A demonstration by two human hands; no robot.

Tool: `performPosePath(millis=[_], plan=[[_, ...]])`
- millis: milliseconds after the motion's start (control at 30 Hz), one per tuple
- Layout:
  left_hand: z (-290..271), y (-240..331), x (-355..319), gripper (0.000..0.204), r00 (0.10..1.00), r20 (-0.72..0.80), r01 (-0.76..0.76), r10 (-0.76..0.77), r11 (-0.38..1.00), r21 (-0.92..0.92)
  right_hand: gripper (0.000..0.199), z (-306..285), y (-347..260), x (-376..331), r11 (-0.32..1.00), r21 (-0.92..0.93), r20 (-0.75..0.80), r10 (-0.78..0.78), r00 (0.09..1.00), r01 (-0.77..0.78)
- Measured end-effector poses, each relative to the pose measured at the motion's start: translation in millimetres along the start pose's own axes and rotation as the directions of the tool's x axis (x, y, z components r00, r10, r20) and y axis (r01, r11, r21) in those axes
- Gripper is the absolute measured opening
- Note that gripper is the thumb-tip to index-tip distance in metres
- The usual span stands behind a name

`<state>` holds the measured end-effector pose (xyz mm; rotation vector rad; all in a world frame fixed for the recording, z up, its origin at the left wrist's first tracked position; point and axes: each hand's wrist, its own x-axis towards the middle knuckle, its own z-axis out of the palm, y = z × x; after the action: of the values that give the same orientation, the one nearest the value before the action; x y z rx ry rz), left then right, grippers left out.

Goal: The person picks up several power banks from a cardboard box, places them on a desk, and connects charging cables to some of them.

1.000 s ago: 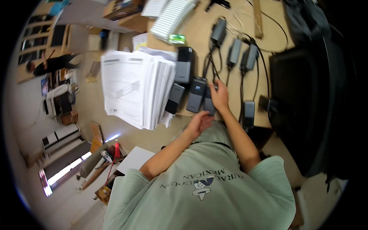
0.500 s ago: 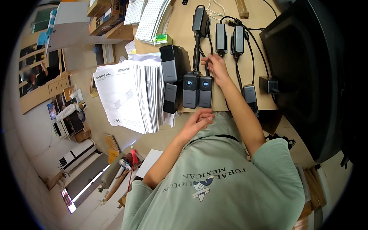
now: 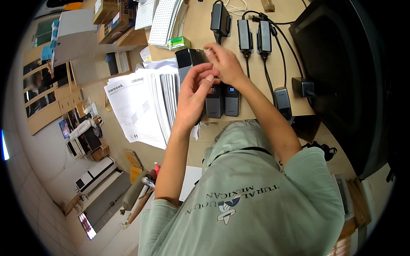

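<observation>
Two grey power banks with small lit displays, the left one [image 3: 215, 106] and the right one [image 3: 232, 106], lie side by side near the table's front edge. Over the top of the left one is my left hand [image 3: 191, 99], its fingers loosely curled and apart with nothing visible in them. My right hand [image 3: 228, 67] crosses just beyond, above the cables; motion smears its fingertips, and whether they hold anything is hidden. Behind the hands, partly covered, is a larger grey power bank with a black glossy face [image 3: 184, 58]. A black adapter [image 3: 219, 20] lies farther back.
Left of the power banks leans a thick stack of printed paper [image 3: 136, 104]. Two more black adapters, one [image 3: 244, 37] beside the other [image 3: 264, 38], trail cables rightward. Another power bank [image 3: 282, 102] and a black cube [image 3: 303, 88] sit near a large black screen [image 3: 341, 85].
My left hand has risen from the table's front edge to above the left power bank. My right hand has moved left and farther away, off the right power bank's cable.
</observation>
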<state>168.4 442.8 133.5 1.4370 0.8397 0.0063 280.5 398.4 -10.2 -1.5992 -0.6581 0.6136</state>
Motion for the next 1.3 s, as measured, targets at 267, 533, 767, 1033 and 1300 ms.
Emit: performPosePath(millis=[267,533,767,1033,1300], plan=[[-13,5,2,0.038,0.993,-0.109,-0.039,0.045,0.998,0.054,0.037,-24,32,-38,0.865,-0.389,0.106,-0.300,0.948,0.318],[-27,1,6,0.032,0.989,-0.137,-0.048,0.055,0.998,0.050,0.044,-60,64,-62,0.892,-0.398,0.215,-0.135,0.967,0.213],[-21,-15,2,0.033,0.998,-0.063,-0.006,0.010,0.998,0.069,0.041,-52,82,-61,0.926,-0.377,0.204,0.059,0.977,0.023],[-26,-15,0,0.033,0.996,-0.086,-0.014,0.024,0.994,0.111,0.040,-32,64,-21,0.842,-0.497,0.172,-0.143,0.975,0.211],[-26,-19,-7,0.033,0.994,-0.105,0.010,-0.001,0.996,0.084,0.031,-1,70,0,0.931,-0.323,-0.103,0.144,0.984,-0.170]])
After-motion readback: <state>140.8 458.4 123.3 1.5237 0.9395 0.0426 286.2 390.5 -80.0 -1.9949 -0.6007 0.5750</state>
